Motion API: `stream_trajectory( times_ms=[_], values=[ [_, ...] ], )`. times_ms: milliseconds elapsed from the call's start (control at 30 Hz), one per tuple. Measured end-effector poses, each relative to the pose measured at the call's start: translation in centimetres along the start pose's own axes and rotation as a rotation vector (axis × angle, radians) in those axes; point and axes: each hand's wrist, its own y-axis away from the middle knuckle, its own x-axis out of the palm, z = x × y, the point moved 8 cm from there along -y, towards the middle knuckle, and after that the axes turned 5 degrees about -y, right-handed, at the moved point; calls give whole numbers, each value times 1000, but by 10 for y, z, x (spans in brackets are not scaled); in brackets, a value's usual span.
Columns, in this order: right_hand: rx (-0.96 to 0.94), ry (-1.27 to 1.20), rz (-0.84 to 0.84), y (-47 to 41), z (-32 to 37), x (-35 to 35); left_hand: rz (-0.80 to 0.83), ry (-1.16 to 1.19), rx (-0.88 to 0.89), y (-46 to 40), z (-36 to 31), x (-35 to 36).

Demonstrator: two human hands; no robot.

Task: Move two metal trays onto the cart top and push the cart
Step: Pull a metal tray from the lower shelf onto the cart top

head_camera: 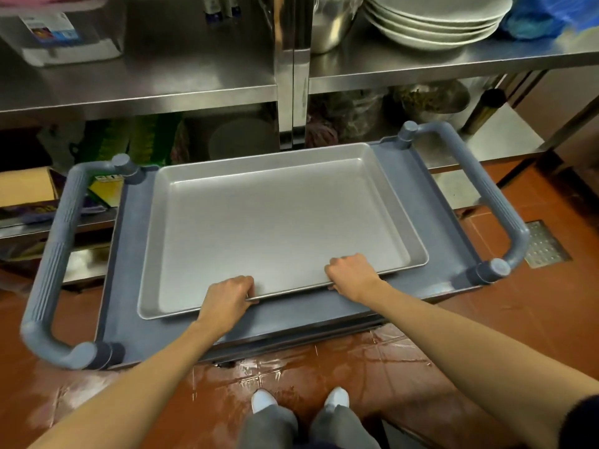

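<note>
A shallow rectangular metal tray (275, 228) lies flat on the grey cart top (447, 202), slightly turned against the cart's edges. My left hand (228, 298) grips the tray's near rim left of centre, fingers curled over the edge. My right hand (351, 275) holds the same near rim further right. I cannot tell whether a second tray lies under this one. The cart has a grey ribbed handle at the left end (55, 264) and another at the right end (486, 192).
Steel shelving (194, 89) stands right behind the cart, with stacked white plates (434, 24) at upper right and a plastic container (61, 34) at upper left. A floor drain grate (544, 244) lies right of the cart. The red tile floor (291, 380) near my feet looks wet.
</note>
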Motion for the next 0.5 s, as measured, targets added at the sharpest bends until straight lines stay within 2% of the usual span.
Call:
stream_trajectory(
  times_ms=[233,367,433,500],
  values=[
    [153,-38,24,-2,-5,28,-30,86,-67,3,2,23],
    [172,-125,47,0,-2,26,-14,184,-7,6,-5,16],
    [73,-207,-123,10,16,6,-100,202,100,17,-21,5],
    [-132,-310,-347,33,47,-15,-199,188,230,36,-42,-5]
  ],
)
